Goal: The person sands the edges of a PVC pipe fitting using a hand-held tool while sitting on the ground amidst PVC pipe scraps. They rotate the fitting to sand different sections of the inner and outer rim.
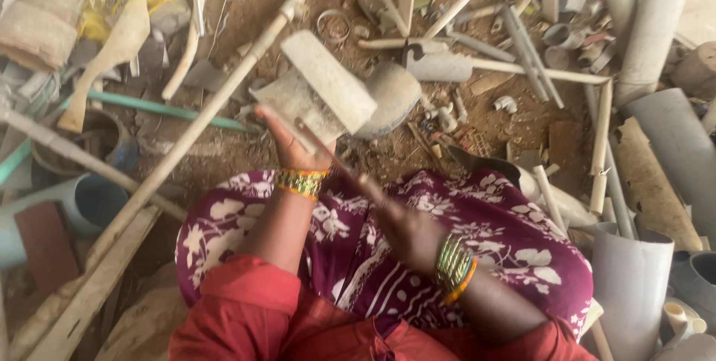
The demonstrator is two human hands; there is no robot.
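Above the maroon floral-print skirt (477,234) that covers the seated person's lap, the left hand (287,145) closes around the near end of a dusty grey flat offcut of rigid plastic channel (317,92), thumb and fingers pinched on its lower edge so the piece juts up and away from the skirt. The right hand (406,230), just over the skirt's middle, is shut in a fist around a thin dark wooden-handled tool (343,167), whose shaft slants up toward the offcut and seems to meet its near edge; the working end is hidden, so I cannot tell what kind of tool it is. The offcut looks light, stiff and brittle, with rough, possibly sharp cut edges and a dusty surface that could slip, so a firm hold low on its broad flat end, clear of the tool, suits it best. Beyond the skirt lies brown dirt ground (246,3) strewn with pale pipe scraps, and 1 long cream plastic pipe (201,118) runs diagonally off the skirt's left side.
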